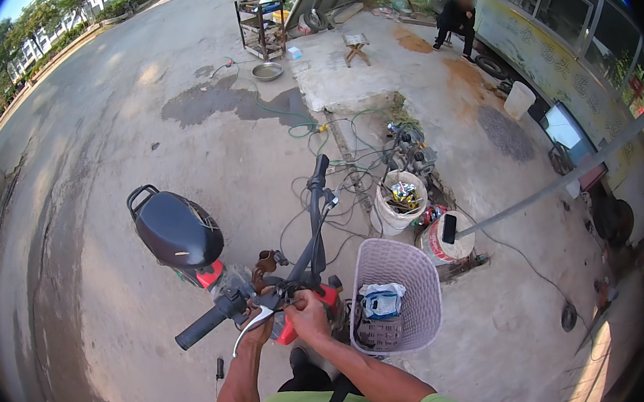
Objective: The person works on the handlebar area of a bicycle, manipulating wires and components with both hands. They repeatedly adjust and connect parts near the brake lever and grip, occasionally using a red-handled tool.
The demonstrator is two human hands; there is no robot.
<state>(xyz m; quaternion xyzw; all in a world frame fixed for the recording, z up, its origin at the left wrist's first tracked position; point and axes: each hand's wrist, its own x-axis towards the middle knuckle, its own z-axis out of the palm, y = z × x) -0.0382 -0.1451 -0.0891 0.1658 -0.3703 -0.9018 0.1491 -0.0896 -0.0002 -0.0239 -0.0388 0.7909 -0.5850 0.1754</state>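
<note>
A red and black electric scooter stands in front of me, with its black seat (178, 229) at left and its handlebar (309, 258) running diagonally. My right hand (307, 318) is at the middle of the handlebar, its fingers pinched together among dark parts; anything between them is too small to make out. Close beside it, my left hand (257, 327) reaches in under the silver brake lever (241, 342), which hides its fingers in part. The left black grip (200, 328) sticks out past that hand. A pale woven basket (433, 299) with a blue and white packet (383, 302) sits at the scooter's front.
Beyond the basket stand a white bucket (389, 221) of small items and another bucket with a phone (450, 228) on its lid. Green hoses (300, 116) and cables cross the concrete. Farther off are a metal basin (267, 71), a rack (261, 29), a stool (355, 41) and a seated person (457, 23).
</note>
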